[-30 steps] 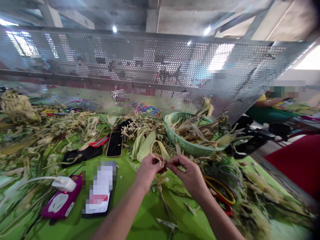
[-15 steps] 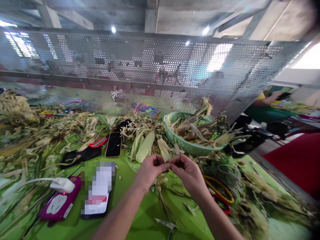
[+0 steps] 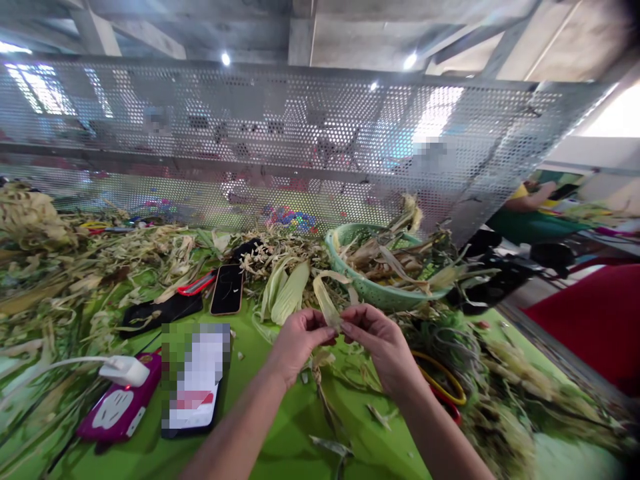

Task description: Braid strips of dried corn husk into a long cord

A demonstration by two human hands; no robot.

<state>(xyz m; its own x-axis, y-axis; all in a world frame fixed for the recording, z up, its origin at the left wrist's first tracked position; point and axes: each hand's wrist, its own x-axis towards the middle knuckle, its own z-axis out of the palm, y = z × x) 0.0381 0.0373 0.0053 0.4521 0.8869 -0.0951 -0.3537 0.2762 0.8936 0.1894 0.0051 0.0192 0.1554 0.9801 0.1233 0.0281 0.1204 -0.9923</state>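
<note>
My left hand (image 3: 303, 340) and my right hand (image 3: 370, 333) meet over the green table, both pinching the lower end of a pale strip of corn husk (image 3: 326, 303). The husk rises from between the fingertips and bends over at its top. Just behind my left hand lie broad light-green husk leaves (image 3: 290, 293). Below the hands a dried, twisted husk piece (image 3: 323, 387) rests on the tabletop. To the right of my right wrist are scissors with yellow and red handles (image 3: 445, 380), partly covered by the arm.
A green plastic basket (image 3: 365, 287) full of dry husks stands behind the hands. On the left lie a lit phone (image 3: 197, 387), a purple power strip (image 3: 120, 400), a dark phone (image 3: 227, 290) and a red cutter (image 3: 197, 283). A perforated metal screen (image 3: 280, 147) runs along the back.
My right hand has shifted slightly right, leaving a small gap between the fingertips. The husk strip now stands longer and curls over at the top.
</note>
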